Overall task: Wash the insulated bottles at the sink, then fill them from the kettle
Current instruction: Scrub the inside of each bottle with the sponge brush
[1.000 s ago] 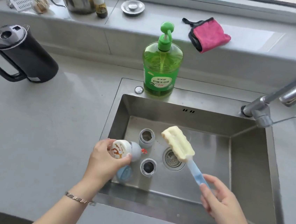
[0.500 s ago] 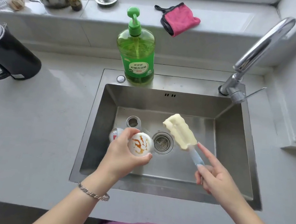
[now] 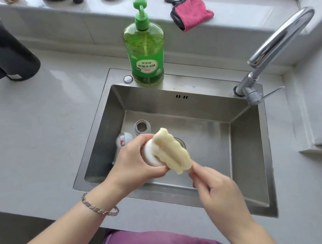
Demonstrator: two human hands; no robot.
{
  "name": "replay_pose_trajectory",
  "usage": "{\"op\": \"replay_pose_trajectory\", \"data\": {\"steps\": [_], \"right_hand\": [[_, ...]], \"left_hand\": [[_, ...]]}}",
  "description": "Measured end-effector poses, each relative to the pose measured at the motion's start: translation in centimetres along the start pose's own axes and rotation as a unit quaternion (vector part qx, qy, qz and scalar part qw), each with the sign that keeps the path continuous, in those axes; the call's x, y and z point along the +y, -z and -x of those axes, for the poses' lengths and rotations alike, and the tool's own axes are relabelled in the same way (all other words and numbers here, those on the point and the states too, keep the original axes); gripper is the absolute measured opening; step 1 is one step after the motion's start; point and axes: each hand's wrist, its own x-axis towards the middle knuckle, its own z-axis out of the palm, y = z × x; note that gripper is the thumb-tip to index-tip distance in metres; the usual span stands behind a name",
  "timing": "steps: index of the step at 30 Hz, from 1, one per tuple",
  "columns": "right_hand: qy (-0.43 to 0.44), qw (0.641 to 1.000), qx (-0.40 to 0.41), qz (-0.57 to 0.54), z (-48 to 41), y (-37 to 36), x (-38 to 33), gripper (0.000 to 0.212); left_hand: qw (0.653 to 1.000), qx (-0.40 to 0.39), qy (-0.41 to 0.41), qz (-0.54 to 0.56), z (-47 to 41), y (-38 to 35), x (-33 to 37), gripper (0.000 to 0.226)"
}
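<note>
**Sponge now on lid: scrubbing begins**

Finding: Half a second ago the sponge (image 3: 170, 152) was held clear of the lid (image 3: 149, 156), off to the right above the drain. It now lies flat against the lid's face, touching it. The right hand (image 3: 216, 189) has closed in on the left hand (image 3: 138, 163), and the two work just beside each other over the sink (image 3: 252, 151).

Hands: The left hand grips the lid, fingers curled round its rim, with the face turned toward the sponge. The right hand is closed, fingers curled at the base of the sponge. The handle itself is hidden, so the exact grip cannot be told.

Task items: One bottle (image 3: 142, 127) stands open-mouthed on the sink floor. A second bottle (image 3: 124, 140) is just beside it, partly hidden behind the left hand. Neither is being handled. The kettle (image 3: 10, 58) stands on the surface (image 3: 36, 128), well apart to the left.

Other: No water is visible from the tap (image 3: 277, 42). The soap (image 3: 145, 60) stands on the sink's back rim.

Assessment: The move from approach to contact suggests the wash has started on the lid. Judging by position, both bottle bodies remain to be scrubbed and rinsed, and filling has not begun. The task appears to be at an early stage.
</note>
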Motion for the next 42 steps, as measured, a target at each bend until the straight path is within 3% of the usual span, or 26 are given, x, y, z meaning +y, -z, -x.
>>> {"op": "replay_pose_trajectory", "data": {"steps": [3,7,12,16,20,24,28,35,39,42], "right_hand": [[0.049,0.996,0.020,0.072,0.1,0.1,-0.3,0.036],[-0.001,0.992,0.073,0.107,-0.6,1.1,0.5,0.033],[0.055,0.990,0.086,0.094,1.4,-0.1,-1.0,0.030],[-0.004,0.991,0.113,0.066,0.2,0.0,-0.3,0.028],[0.031,0.993,0.107,0.047,0.6,-0.8,-1.4,0.031],[-0.022,0.992,0.121,0.017,0.1,-0.6,-0.9,0.026],[0.047,0.991,0.121,0.028,0.9,-0.7,-2.0,0.031],[0.040,0.991,0.126,0.031,1.2,-0.8,-1.6,0.032],[-0.147,0.985,0.084,0.035,0.3,0.7,0.7,0.028],[-0.196,0.966,0.102,-0.130,0.4,1.7,1.1,0.029]], "left_hand": [[1.000,0.009,-0.022,-0.005,0.3,0.3,0.3,0.058],[0.999,0.017,-0.028,-0.001,0.5,0.6,1.0,0.053],[1.000,0.012,-0.025,0.004,0.1,1.2,1.3,0.060],[0.999,-0.016,-0.040,0.014,0.8,0.8,1.8,0.055],[0.998,-0.017,-0.039,0.055,0.6,1.2,1.9,0.054],[0.997,-0.014,-0.053,0.051,1.1,1.2,2.3,0.056],[0.995,-0.022,-0.054,0.084,1.3,1.2,2.4,0.050],[0.991,-0.030,-0.035,0.122,1.3,1.1,2.5,0.059],[0.986,-0.018,0.012,0.164,1.4,1.2,2.0,0.055],[0.987,0.000,-0.003,0.159,1.3,1.4,2.0,0.046]]}}
